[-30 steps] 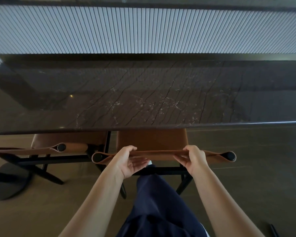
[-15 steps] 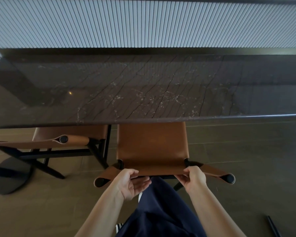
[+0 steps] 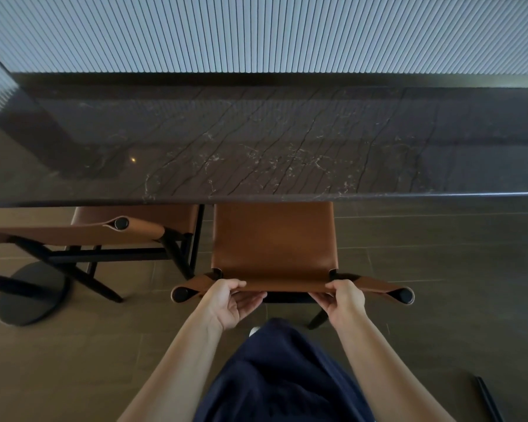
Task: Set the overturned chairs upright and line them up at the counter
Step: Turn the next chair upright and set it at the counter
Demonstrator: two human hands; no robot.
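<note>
Two upright at the desk (image 3: 256, 147): left chair (image 3: 134, 216), and right chair (image 3: 273, 239) clasped by left grip (image 3: 229, 303) and right grip (image 3: 345, 303); we judge alignment unfinished.

The middle chair (image 3: 273, 245) stands in front of the counter (image 3: 256, 153), its seat partly under the counter's edge. The left chair (image 3: 144, 229) stands further left along the counter. A wall (image 3: 256, 32) is behind the counter.
</note>
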